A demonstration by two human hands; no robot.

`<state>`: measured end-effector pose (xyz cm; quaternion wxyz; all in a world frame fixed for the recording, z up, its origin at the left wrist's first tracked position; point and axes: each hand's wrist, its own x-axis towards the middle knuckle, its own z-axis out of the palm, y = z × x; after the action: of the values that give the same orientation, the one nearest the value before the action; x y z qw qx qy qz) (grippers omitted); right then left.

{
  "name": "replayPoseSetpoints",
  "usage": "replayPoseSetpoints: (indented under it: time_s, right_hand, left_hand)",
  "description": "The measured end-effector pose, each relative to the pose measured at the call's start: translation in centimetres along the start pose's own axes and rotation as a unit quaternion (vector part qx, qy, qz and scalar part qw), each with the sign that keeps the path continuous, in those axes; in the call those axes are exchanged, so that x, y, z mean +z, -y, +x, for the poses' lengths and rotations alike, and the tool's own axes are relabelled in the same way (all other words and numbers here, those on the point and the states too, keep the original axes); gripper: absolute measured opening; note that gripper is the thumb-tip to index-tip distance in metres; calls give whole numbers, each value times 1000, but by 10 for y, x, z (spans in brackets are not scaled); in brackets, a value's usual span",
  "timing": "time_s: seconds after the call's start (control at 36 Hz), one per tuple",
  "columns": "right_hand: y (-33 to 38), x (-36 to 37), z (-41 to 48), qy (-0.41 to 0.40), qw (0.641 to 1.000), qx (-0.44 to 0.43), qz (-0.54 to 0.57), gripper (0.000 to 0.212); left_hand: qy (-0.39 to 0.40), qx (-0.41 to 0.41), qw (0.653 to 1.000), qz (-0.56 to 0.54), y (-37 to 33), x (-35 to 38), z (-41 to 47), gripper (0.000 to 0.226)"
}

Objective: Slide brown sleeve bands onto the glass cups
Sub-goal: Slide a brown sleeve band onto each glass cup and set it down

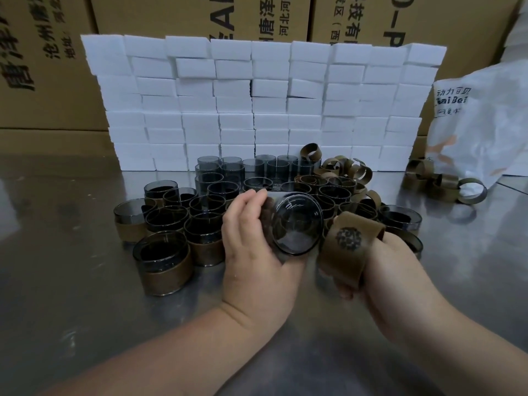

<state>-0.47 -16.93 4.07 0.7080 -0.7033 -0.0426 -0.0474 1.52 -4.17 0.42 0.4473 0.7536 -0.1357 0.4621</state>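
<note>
Left hand (251, 247) grips glass cup (297, 224) beside right hand's (380, 270) sleeve band (347, 244).

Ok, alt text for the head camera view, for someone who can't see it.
A person's left hand holds a smoky glass cup on its side while the right hand grips a brown sleeve band beside it. More cups and loose bands crowd the steel table.

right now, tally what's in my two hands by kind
glass cup: 1, gripped in the left hand
brown sleeve band: 1, held in the right hand, not yet on the cup
total: 2
</note>
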Motion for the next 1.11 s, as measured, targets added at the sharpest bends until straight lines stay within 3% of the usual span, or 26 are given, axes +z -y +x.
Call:
replayPoseSetpoints:
  time_s: [0.08, 0.17, 0.28, 0.39, 0.61, 0.72, 0.83, 0.94, 1.0, 1.11]
  right_hand:
    - [0, 1, -1, 0, 999, 13, -52, 34]
    - [-3, 1, 1, 9, 998, 48, -35, 31]
    - [-7, 2, 10, 34, 996, 80, -10, 48]
    - [-6, 3, 9, 70, 996, 58, 21, 24]
    - [-14, 12, -4, 66, 995, 62, 44, 28]
    - [-15, 14, -6, 53, 996, 29, 69, 27]
    - [-15, 12, -6, 40, 994, 15, 101, 43]
    - [-10, 6, -4, 19, 995, -5, 102, 41]
    - [-10, 4, -4, 12, 996, -19, 84, 30]
    - [-9, 9, -8, 31, 997, -54, 48, 29]
  left_hand:
    - [1, -5, 1000, 0, 0, 0, 1, 74]
    - [4, 3, 1000, 1, 2, 1, 1, 76]
    - [1, 0, 1000, -7, 3, 0, 2, 69]
    - [8, -1, 1000, 5, 2, -1, 1, 69]
    - [3, 20, 995, 100, 2, -2, -1, 82]
    - [32, 33, 994, 97, 1, -4, -1, 99]
    - [60, 36, 996, 62, -2, -6, -3, 87]
    - [141, 82, 987, 4, -7, -13, -6, 80]
    - [176, 107, 978, -15, -8, -16, -6, 76]
    - [187, 106, 976, -12, -12, -17, -6, 80]
